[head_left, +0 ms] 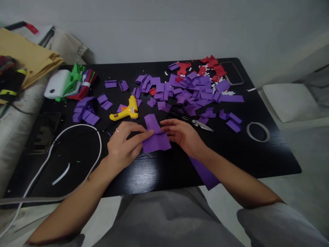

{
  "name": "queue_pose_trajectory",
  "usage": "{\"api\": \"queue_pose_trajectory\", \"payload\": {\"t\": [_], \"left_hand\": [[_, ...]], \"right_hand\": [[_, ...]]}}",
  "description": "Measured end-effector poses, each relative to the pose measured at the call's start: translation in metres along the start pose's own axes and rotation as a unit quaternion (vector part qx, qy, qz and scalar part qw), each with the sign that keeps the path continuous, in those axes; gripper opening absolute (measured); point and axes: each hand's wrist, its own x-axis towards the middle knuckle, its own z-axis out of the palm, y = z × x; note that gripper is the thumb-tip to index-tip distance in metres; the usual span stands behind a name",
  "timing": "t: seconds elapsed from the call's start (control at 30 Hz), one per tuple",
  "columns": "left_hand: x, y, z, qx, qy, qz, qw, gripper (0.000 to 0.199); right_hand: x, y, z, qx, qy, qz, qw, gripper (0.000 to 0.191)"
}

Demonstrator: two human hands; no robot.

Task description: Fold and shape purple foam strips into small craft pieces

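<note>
A folded purple paper piece (157, 141) lies near the table's front middle, with a narrower part pointing away from me. My left hand (125, 142) grips its left side between thumb and fingers. At its right edge is my right hand (183, 135), fingers apart and stretched toward the paper; whether they touch it is hard to tell. Beyond my left hand lies a yellow glue gun (125, 109). Black-handled scissors (202, 125) rest just past my right hand. Under my right forearm a purple sheet (204, 173) hangs over the front edge.
Many purple pieces (190, 91) and red scraps (213, 65) cover the back right. A tape roll (258, 132) lies at the right. Coloured bundles (77, 82) and a white cable (51, 147) are at the left, on the black table (257, 157).
</note>
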Motion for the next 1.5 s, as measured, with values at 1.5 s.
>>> {"api": "queue_pose_trajectory", "payload": {"t": [1.5], "left_hand": [[0.008,0.02,0.016,-0.26,-0.074,-0.356,0.895,0.016]], "right_hand": [[-0.008,0.004,0.016,-0.114,0.084,-0.103,0.984,0.041]]}}
